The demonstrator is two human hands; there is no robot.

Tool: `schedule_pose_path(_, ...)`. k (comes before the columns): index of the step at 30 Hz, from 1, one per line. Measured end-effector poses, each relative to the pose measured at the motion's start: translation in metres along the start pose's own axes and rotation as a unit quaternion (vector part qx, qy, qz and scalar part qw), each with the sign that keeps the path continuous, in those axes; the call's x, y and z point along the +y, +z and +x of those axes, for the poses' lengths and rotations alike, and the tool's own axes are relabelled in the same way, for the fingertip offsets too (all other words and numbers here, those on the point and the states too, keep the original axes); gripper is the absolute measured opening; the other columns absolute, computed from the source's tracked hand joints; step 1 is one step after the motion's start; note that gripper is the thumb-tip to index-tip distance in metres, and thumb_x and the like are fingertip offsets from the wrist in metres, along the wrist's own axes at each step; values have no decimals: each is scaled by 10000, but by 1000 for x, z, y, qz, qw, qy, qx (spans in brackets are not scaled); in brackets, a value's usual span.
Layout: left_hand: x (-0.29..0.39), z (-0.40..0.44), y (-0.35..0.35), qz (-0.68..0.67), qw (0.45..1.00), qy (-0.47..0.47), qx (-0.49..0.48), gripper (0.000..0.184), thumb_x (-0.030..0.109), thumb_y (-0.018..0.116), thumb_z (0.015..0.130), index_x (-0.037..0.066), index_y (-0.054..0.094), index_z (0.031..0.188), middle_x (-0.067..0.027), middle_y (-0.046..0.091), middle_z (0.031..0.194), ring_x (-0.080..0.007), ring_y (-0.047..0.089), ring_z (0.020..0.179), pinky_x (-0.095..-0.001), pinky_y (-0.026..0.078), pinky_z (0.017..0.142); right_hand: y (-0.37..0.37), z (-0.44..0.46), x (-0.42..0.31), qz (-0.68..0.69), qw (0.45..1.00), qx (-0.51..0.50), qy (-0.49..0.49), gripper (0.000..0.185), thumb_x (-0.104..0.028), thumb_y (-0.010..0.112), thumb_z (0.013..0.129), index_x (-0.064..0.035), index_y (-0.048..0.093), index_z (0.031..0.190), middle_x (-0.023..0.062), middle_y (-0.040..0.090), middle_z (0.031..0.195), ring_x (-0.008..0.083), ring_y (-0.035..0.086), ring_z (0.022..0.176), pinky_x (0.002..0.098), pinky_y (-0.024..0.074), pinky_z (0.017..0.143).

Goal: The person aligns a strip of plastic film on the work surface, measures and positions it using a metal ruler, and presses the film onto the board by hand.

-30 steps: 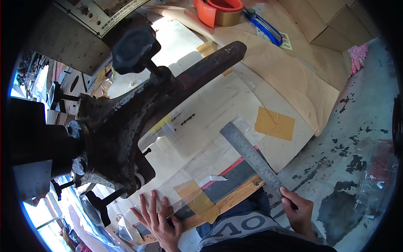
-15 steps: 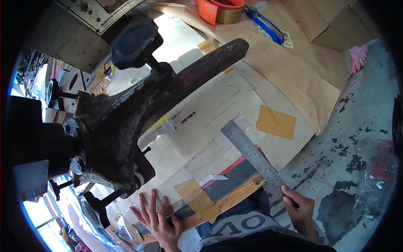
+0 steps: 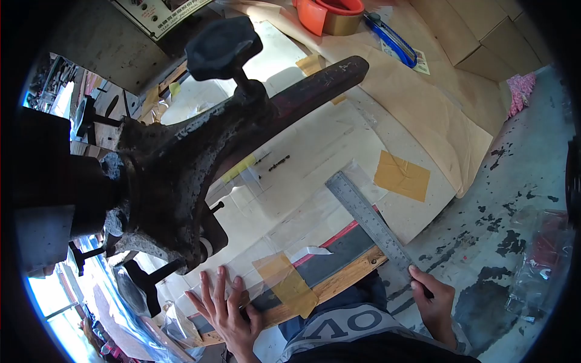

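Observation:
My right hand (image 3: pixel 433 294) is closed on the lower end of a steel ruler (image 3: pixel 370 216). The ruler slants across the board, over a dark strip (image 3: pixel 339 259) with a red edge and the wooden edge (image 3: pixel 351 275) of the table. With fingers spread, my left hand (image 3: pixel 228 308) lies flat on the near left part of the sheet, close to a piece of brown tape (image 3: pixel 285 283). A small white curled flap (image 3: pixel 312 251) stands up from the dark strip. Clear film covers part of the pale sheet (image 3: pixel 302 175).
A dark iron machine arm (image 3: pixel 200 136) with a black knob (image 3: pixel 224 48) hangs over the left of the board. At the back lie an orange tape dispenser (image 3: pixel 311 17), a blue utility knife (image 3: pixel 392 41), brown paper (image 3: pixel 417 97) and a cardboard box (image 3: pixel 496 42).
The view has shifted slightly, so the machine arm and back items appear further right. Both hands keep their places, and the ruler stays at about the same slant.

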State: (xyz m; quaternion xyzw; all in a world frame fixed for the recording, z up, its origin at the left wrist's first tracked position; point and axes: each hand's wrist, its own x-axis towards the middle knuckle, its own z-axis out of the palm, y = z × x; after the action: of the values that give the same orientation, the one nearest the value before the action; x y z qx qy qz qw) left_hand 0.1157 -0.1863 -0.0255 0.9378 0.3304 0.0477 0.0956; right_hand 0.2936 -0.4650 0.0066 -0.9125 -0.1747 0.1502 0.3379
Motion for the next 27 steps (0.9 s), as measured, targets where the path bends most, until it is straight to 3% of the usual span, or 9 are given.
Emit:
schedule_pose_path(12,1,1,-1,-3,1000,-2,1,556,193,477,638,196,599,1181,-75,506,1400,-399,348,1369,-657,25,1137,-2,1,3,5,1000,-18,18,308,12,684,804,-44,685,1107,141,715,964,193,706,731,259,525,605)
schedule_pose_path(27,-2,0,2,0,1000,-4,5,530,203,464,664,196,608,1174,-74,515,1393,-401,352,1367,-658,26,1137,-1,1,5,-5,1000,-10,8,317,7,690,799,-59,687,1108,125,718,923,195,682,652,258,509,563)
